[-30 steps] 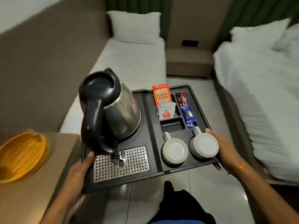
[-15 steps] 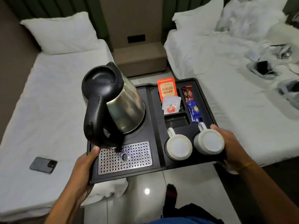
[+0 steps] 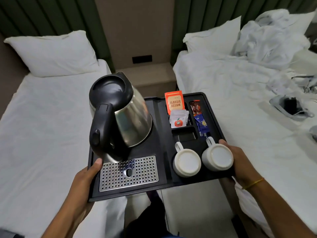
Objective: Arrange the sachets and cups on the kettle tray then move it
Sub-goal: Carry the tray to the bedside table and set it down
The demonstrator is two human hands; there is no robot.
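I hold a black kettle tray (image 3: 163,148) in the air between two beds. My left hand (image 3: 85,182) grips its near-left edge, thumb on top beside the perforated metal drip plate (image 3: 128,172). My right hand (image 3: 240,162) grips the right edge next to the cups. A steel kettle (image 3: 123,114) with black lid and handle stands on the tray's left half. Two white cups (image 3: 187,162) (image 3: 217,158) sit upside down at the near right. Sachets fill the far-right slots: an orange Classic Assam packet (image 3: 174,102), white packets (image 3: 178,119), and brown and blue sticks (image 3: 199,117).
A white bed (image 3: 42,134) with a pillow lies to the left, and a rumpled white bed (image 3: 248,100) with a dark device and cables lies to the right. A beige bedside unit (image 3: 149,74) stands ahead between them. Glossy floor shows below the tray.
My view has swung rightward, from the wooden table and left bed to the gap between both beds. The tray has travelled with me in the same two-handed grip; its contents have not shifted.
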